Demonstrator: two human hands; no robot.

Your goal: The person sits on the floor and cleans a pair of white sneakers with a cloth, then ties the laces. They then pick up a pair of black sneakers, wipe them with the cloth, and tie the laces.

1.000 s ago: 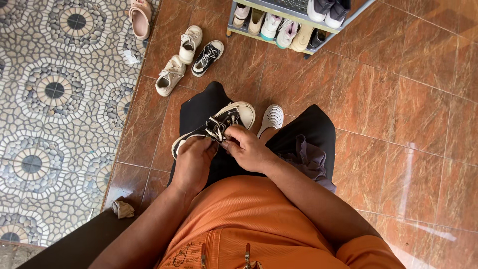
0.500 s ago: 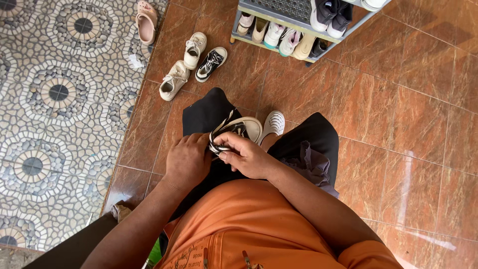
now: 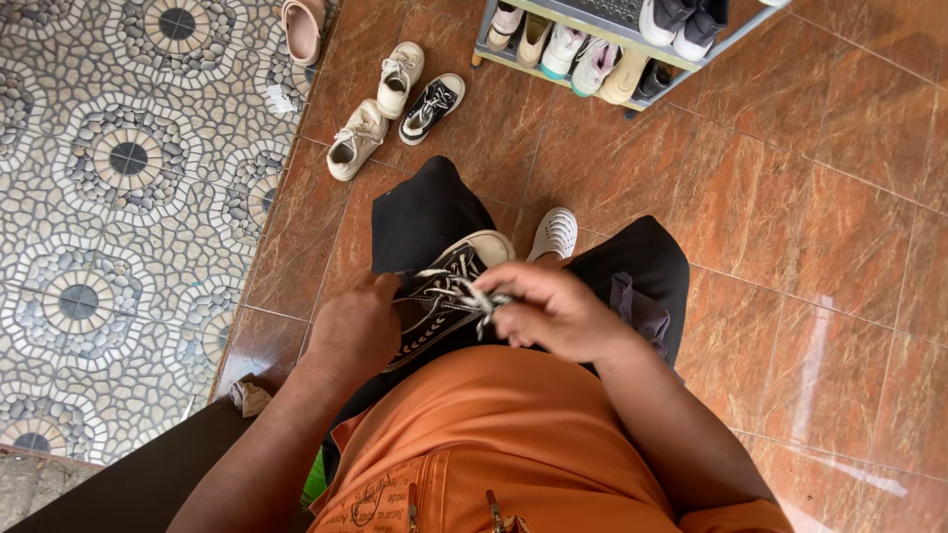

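A black sneaker (image 3: 449,286) with a white toe cap and white laces lies on my lap, over black trousers. My left hand (image 3: 351,331) grips the sneaker's side near the heel. My right hand (image 3: 553,311) pinches the white laces (image 3: 472,293) above the sneaker's tongue. My foot in a white perforated clog (image 3: 553,232) rests on the brown tiles just past my knees. An orange shirt fills the bottom of the view.
On the floor ahead lie a matching black sneaker (image 3: 432,107) and two cream sneakers (image 3: 375,109). A metal shoe rack (image 3: 612,44) with several shoes stands at the top. A pink sandal (image 3: 301,25) sits at the top left, on patterned pebble tiles (image 3: 109,197).
The sneaker has shifted closer on my lap, and my right hand has moved from its opening up to the laces. My left hand stays on the sneaker's side.
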